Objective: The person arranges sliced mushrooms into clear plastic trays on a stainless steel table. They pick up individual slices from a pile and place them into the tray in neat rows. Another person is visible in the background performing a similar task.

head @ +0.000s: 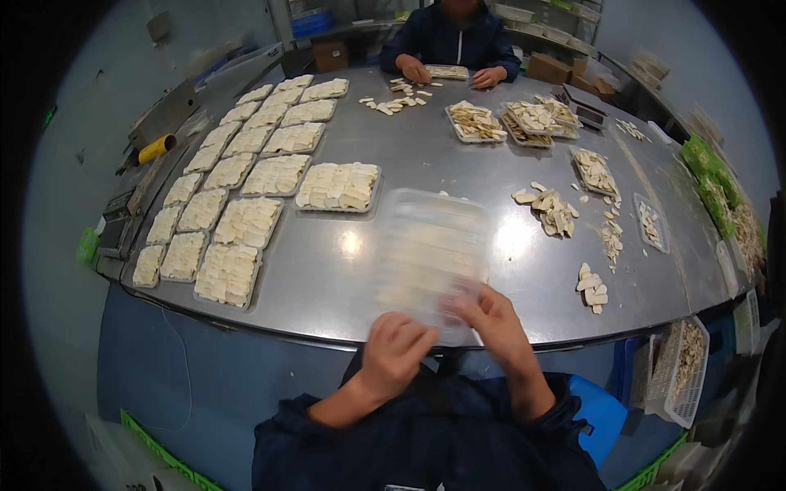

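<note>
A clear plastic tray [433,245], blurred by motion, is tilted up over the near edge of the steel table. Pale bands show in it or through it; I cannot tell which. My right hand [498,319] grips its near right corner, and some fingers show through the plastic. At the near left corner, the curled fingers of my left hand [396,351] hold the rim. Just beyond, to the left, sits a tray of pale dried slices [338,186], laid in overlapping rows. Loose slices [554,212] lie heaped to the right.
Several filled trays [238,221] cover the table's left side. Across the steel table [393,138], a person [451,40] handles slices beside a tray. Heaped trays [476,121] and a scale [583,105] stand at back right. A white basket of slices [681,368] and a blue stool [599,417] are below.
</note>
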{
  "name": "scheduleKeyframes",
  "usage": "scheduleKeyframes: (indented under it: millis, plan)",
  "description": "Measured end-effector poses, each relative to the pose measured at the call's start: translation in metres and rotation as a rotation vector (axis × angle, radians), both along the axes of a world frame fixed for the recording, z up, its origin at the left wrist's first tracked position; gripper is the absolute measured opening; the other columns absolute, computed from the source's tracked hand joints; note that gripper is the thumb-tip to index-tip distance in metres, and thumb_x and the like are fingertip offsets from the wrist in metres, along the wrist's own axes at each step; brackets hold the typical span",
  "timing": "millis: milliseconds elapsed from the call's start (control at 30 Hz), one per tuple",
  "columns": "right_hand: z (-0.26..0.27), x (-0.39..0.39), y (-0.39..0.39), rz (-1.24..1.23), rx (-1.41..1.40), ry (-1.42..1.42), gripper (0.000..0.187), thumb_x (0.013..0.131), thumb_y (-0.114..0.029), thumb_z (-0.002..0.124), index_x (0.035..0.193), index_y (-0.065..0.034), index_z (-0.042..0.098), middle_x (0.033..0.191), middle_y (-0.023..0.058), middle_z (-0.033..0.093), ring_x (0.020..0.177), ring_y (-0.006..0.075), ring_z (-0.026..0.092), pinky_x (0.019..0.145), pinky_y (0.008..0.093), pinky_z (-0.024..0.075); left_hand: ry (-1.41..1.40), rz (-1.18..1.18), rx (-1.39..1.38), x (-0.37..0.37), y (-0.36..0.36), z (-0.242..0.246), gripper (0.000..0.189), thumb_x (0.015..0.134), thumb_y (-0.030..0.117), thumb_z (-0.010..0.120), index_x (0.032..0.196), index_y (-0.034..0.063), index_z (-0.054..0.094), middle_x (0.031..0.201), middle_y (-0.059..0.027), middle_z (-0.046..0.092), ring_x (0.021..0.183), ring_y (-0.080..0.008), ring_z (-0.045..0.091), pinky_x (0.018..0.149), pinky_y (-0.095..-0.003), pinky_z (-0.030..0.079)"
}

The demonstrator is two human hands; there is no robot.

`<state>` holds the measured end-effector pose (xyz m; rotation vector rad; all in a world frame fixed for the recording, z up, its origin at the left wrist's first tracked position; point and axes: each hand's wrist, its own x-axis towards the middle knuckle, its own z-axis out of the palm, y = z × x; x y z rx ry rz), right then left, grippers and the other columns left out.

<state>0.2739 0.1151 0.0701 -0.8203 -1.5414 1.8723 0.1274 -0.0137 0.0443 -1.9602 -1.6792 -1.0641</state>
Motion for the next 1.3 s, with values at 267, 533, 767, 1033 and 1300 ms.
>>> scheduleKeyframes:
  millis: [267,533,767,1033,1300]
  plan:
    - [-0.079,0.089,0.048,-0.711,0.005,0.256,0.022,0.095,-0.019,0.052,0.103,0.001,0.053,0.077,0.0075,0.058,0.064,0.0138,0.053,0.057,0.0271,0.0441,-0.327,0.426,-0.52,-0.008,0.017,-0.029,0.117,0.066,0.057,0.073,0.143,-0.0056,0.01,0.146,-0.0321,0.011,0.136,-0.0514,0.005,0.107,-0.0639,0.002]
    - [-0.067,0.083,0.046,-0.872,-0.1,0.288,0.028,0.097,-0.028,0.046,0.105,-0.002,0.053,0.075,0.0053,0.051,0.063,0.0133,0.049,0.055,0.0268,0.0421,-0.261,0.506,-0.844,0.014,0.11,-0.017,0.131,0.062,0.071,0.067,0.146,-0.0033,0.0,0.148,-0.0347,0.002,0.137,-0.0512,0.002,0.104,-0.0684,0.001]
    - [-0.07,0.088,0.047,-0.902,-0.132,0.287,0.033,0.097,-0.033,0.043,0.106,-0.0021,0.052,0.076,0.0052,0.049,0.064,0.0132,0.049,0.053,0.0279,0.043,-0.274,0.507,-0.648,0.006,0.164,-0.034,0.123,0.066,0.067,0.067,0.147,0.0008,0.003,0.149,-0.0302,0.005,0.138,-0.0499,0.001,0.107,-0.0641,0.0]
    - [-0.072,0.083,0.05,-0.897,-0.04,0.341,0.037,0.098,-0.034,0.043,0.108,0.0007,0.052,0.079,0.0053,0.049,0.062,0.0125,0.048,0.049,0.0259,0.0417,-0.084,0.247,-0.313,0.007,0.187,-0.043,0.111,0.065,0.055,0.074,0.143,0.0002,0.017,0.147,-0.0224,0.019,0.138,-0.0459,0.005,0.11,-0.0592,0.002]
    - [-0.066,0.085,0.047,-0.908,0.0,0.287,0.031,0.096,-0.028,0.045,0.106,0.0001,0.055,0.076,0.0027,0.049,0.064,0.0098,0.046,0.054,0.0238,0.0411,-0.216,0.083,0.106,-0.009,0.108,-0.03,0.03,0.08,0.014,0.067,0.105,0.0002,0.056,0.1,-0.0167,0.056,0.099,-0.0374,0.051,0.087,-0.0478,0.038]
